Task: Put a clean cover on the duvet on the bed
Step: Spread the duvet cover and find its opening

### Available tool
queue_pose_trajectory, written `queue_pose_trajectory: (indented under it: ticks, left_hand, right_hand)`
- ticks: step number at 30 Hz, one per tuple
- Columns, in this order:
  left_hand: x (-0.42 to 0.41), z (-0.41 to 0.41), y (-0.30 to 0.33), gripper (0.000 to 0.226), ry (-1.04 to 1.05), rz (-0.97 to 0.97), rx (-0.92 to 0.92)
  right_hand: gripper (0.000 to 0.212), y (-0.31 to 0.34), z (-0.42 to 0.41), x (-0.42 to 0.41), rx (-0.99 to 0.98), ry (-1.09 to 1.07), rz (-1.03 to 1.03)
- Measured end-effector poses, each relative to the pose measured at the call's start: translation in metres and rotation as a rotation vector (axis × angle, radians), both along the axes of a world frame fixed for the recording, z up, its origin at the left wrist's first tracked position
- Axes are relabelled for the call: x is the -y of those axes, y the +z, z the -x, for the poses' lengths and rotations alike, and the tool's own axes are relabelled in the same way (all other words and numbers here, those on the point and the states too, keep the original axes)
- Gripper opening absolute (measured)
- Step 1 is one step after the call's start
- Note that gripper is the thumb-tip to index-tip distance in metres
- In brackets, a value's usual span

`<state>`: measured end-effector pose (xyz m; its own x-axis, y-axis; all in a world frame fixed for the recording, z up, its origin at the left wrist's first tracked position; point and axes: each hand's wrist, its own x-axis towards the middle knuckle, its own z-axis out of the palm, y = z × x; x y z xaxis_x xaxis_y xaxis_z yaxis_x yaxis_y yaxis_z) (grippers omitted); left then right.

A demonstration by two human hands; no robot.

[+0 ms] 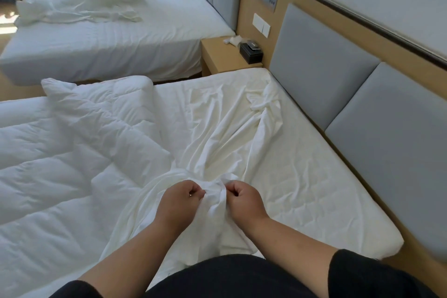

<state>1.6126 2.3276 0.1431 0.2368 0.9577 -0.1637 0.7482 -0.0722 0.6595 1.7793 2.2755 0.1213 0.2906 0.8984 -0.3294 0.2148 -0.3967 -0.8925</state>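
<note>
A thin white cover [217, 128] lies crumpled across the near bed [326, 189], stretching from the headboard side down to me. Its near end is bunched between my hands. My left hand [180, 201] pinches the gathered cloth from the left, fingers curled. My right hand [244, 197] grips the same bunch from the right. A puffy quilted white duvet [60, 164] lies heaped over the left part of the bed, its upper corner folded back beside the cover.
Grey padded headboard panels [319, 80] run along the right. A wooden nightstand [222, 58] with a black tissue box [251, 52] stands between the beds. On the far bed [108, 48] lies loose white linen [79, 7], handled by another person's hand at the top.
</note>
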Motion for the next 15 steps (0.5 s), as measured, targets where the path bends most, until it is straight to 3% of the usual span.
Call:
queue_pose_trajectory:
  ticks: [6,9,15]
  left_hand:
    - [-0.005,0.023,0.006,0.021,-0.089,-0.080,-0.073]
    - [0.002,0.018,0.010,0.004,-0.235,-0.001,0.055]
    - [0.005,0.015,0.006,0.020,-0.140,-0.119,0.164]
  right_hand:
    - [0.019,0.000,-0.010,0.002,0.023,-0.106,0.066]
    - [0.015,0.004,0.000,0.004,-0.026,-0.053,0.054]
    - [0.015,0.008,0.014,0.004,0.038,-0.016,-0.003]
